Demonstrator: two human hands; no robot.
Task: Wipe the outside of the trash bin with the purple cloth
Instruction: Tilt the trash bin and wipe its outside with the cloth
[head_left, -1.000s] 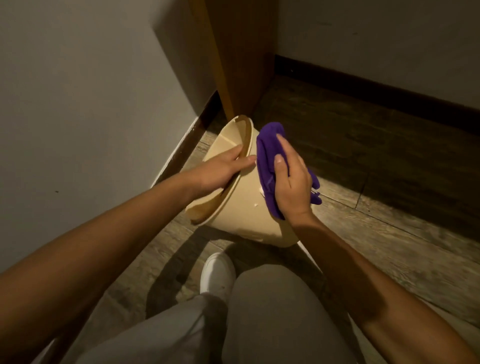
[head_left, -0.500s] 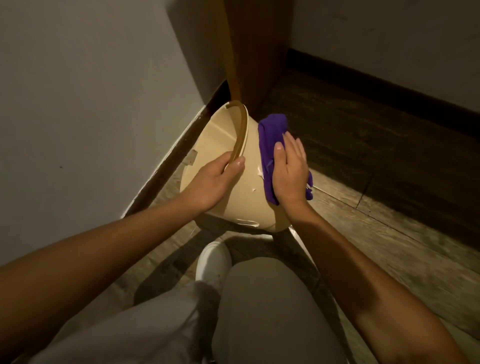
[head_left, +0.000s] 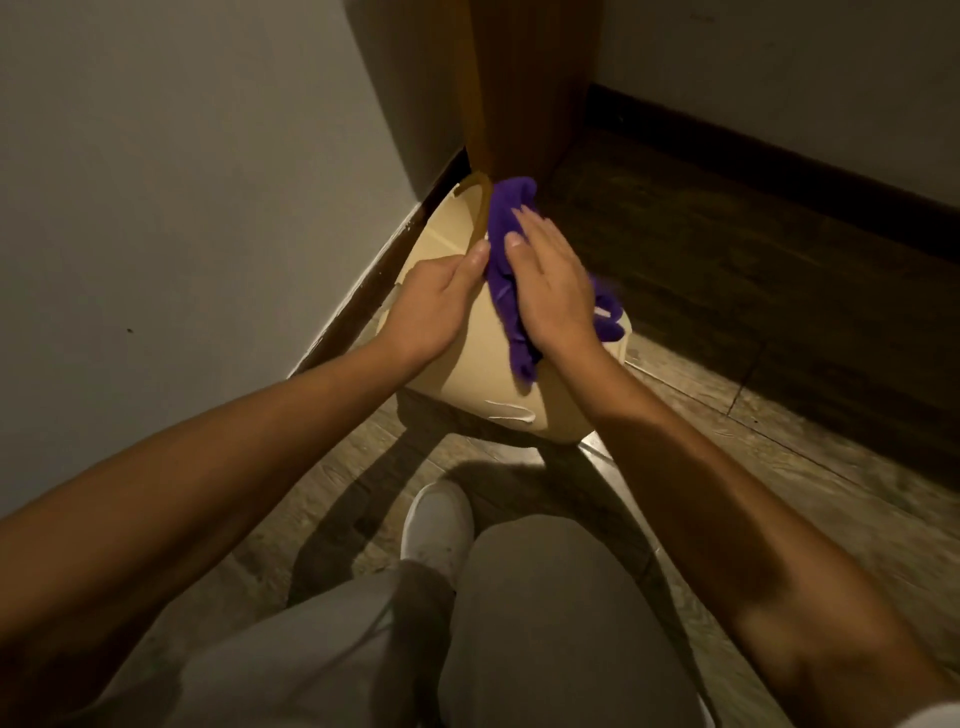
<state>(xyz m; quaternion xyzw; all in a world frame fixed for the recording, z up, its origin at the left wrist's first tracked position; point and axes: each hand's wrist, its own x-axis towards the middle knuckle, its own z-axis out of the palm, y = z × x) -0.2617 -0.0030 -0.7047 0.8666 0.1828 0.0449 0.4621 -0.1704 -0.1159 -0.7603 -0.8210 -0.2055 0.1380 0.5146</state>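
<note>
- Beige trash bin (head_left: 483, 374) tipped on wooden floor (head_left: 779, 467), mouth toward wall corner.
- Left hand (head_left: 434, 304) clamped on rim.
- Right hand (head_left: 553, 291), fingers flat and together, presses purple cloth (head_left: 506, 291) on outer wall.
- Advice: long overlapping strokes; brace rim firmly; white streak (head_left: 509, 413) needs a pass.

One head-worn wide-angle view looks forward and steeply down at a floor (head_left: 779, 493) corner, close above the person's own knees. The wall (head_left: 182, 208) fills nine to eleven o'clock; both forearms enter from the lower corners.
</note>
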